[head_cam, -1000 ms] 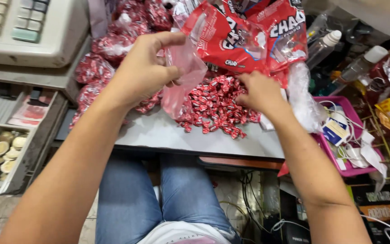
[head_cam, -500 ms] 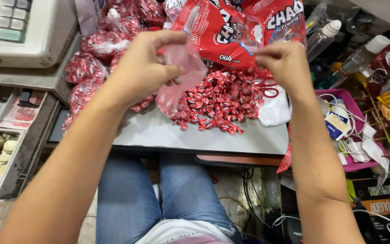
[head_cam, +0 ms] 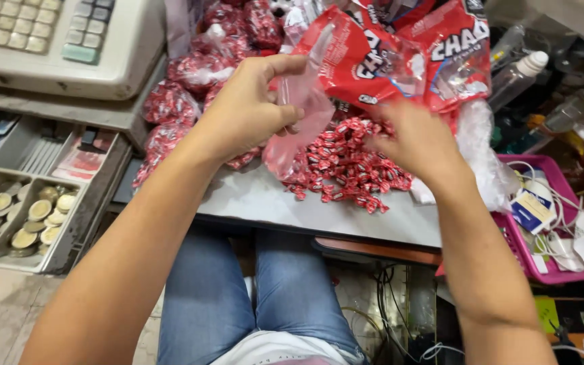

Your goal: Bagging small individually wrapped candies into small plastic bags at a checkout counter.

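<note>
- I see a small clear plastic bag [head_cam: 299,125] held up over the grey counter [head_cam: 265,199], just left of the pile of red wrapped candies [head_cam: 346,162].
- My left hand [head_cam: 248,108] pinches the bag's upper edge between thumb and fingers.
- My right hand [head_cam: 417,142] hovers over the pile, blurred; I cannot tell whether it grips anything.
- Behind lie big red candy packs [head_cam: 400,57]; a cash register [head_cam: 55,37] and open coin drawer [head_cam: 21,216] sit to the left, a pink basket [head_cam: 555,223] to the right.
</note>
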